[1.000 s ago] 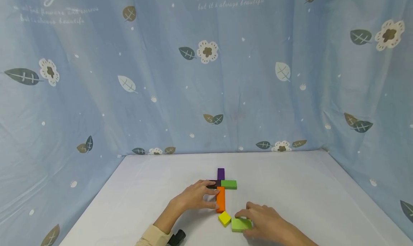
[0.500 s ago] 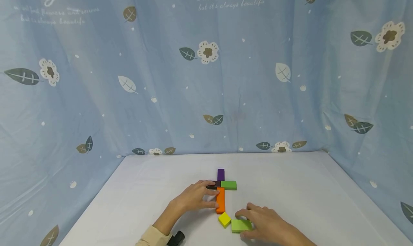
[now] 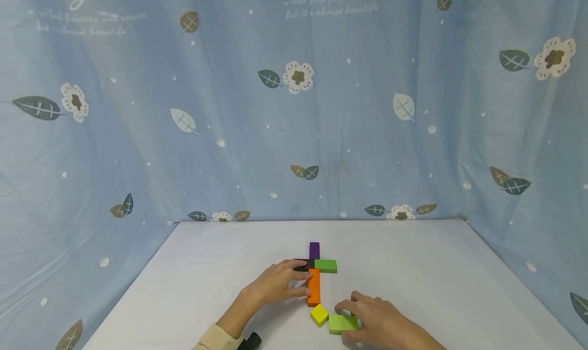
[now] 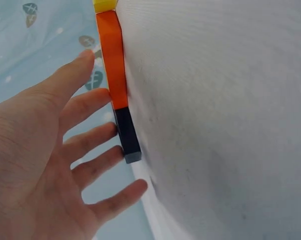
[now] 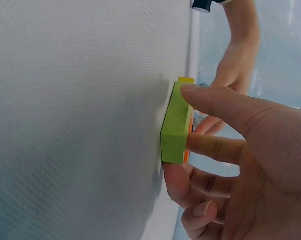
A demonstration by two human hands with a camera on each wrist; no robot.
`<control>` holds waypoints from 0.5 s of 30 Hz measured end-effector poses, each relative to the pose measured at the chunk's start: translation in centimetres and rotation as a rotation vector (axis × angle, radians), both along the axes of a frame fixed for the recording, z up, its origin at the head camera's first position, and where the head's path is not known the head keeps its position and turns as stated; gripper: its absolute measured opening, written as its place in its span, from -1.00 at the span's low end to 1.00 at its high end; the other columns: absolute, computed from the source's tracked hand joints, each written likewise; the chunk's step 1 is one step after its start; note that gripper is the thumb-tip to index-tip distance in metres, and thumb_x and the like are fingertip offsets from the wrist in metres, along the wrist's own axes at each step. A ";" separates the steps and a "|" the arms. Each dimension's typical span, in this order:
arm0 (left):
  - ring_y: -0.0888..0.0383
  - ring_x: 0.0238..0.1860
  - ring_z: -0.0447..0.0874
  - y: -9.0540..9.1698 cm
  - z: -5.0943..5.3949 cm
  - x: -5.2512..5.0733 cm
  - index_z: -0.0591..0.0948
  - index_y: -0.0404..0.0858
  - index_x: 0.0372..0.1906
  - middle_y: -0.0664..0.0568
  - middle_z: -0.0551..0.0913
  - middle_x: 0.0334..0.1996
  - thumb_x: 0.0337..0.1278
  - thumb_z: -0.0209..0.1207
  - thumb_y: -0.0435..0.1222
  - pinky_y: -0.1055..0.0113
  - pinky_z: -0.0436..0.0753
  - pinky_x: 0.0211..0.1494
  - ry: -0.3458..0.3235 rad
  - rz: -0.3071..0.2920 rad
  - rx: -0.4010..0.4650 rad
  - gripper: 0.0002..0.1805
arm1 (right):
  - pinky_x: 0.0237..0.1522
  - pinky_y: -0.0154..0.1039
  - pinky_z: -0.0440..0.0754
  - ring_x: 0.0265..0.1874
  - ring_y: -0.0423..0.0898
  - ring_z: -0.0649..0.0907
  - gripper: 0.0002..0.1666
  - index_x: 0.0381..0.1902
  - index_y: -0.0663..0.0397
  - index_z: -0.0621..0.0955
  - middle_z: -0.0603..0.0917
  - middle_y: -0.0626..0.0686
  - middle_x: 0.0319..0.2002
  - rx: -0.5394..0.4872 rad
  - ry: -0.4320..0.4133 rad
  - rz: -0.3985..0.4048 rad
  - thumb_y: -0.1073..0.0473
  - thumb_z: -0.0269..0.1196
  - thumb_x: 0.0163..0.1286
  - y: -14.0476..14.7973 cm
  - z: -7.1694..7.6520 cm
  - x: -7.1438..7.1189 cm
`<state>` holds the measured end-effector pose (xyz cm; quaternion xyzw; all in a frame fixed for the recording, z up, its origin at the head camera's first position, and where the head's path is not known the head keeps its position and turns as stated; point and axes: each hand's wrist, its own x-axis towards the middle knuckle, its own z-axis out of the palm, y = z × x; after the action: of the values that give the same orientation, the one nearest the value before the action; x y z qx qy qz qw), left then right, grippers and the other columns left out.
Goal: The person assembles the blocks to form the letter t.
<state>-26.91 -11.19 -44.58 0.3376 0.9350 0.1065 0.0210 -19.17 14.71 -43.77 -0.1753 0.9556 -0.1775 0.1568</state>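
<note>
On the white table, several coloured wooden blocks lie joined in a figure. A purple block point(image 3: 314, 250) is at the far end, with a black block point(image 3: 304, 264) and a green block point(image 3: 325, 266) side by side below it. An orange block point(image 3: 314, 287) extends towards me, followed by a yellow block point(image 3: 319, 315) turned like a diamond. My left hand point(image 3: 274, 283) touches the black and orange blocks with spread fingers. My right hand point(image 3: 378, 319) holds a light green block point(image 5: 175, 122) between thumb and fingers; its corner meets the yellow block's right corner.
A blue curtain point(image 3: 294, 115) with leaves and flowers hangs behind and beside the white table point(image 3: 413, 268). Near the left sleeve point(image 3: 220, 337) a black cylindrical object point(image 3: 250, 341) shows at the bottom edge.
The whole scene shifts slightly downward in the head view. Both hands and the blocks otherwise keep nearly the same places.
</note>
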 end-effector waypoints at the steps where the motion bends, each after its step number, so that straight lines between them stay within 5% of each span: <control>1: 0.00 0.37 0.43 0.0 -0.1 -0.1 0.59 0.10 0.24 0.06 0.44 0.39 0.22 0.12 0.21 -0.10 0.54 0.26 0.006 -0.002 0.002 -0.45 | -0.29 -0.12 0.57 -0.43 -0.13 0.46 -0.47 0.00 -0.35 0.65 0.52 -0.15 -0.30 0.001 -0.007 -0.009 -0.21 0.47 0.03 0.0 0.0 0.0; 6: 0.01 0.38 0.42 -0.1 -0.3 -0.1 0.59 0.03 0.24 0.07 0.46 0.38 0.31 0.06 0.16 -0.10 0.51 0.28 0.010 -0.001 0.024 -0.47 | -0.19 0.03 0.62 -0.41 -0.09 0.47 -0.47 -0.02 -0.34 0.66 0.55 -0.11 -0.29 -0.002 -0.039 -0.043 -0.20 0.49 0.01 -0.2 -0.1 -0.2; 15: 0.01 0.41 0.37 -0.7 -0.2 0.0 0.52 -0.05 0.32 0.06 0.41 0.41 0.41 0.00 0.08 -0.12 0.46 0.33 0.024 0.007 0.061 -0.48 | -0.32 -0.08 0.55 -0.43 -0.19 0.48 -0.37 0.05 -0.25 0.66 0.56 -0.18 -0.32 -0.023 0.043 -0.008 -0.39 0.35 0.09 0.7 0.1 -0.5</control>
<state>-26.92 -11.91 -44.76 0.3363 0.9326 0.1312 -0.0007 -19.69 15.39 -43.64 -0.1773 0.9572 -0.1854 0.1337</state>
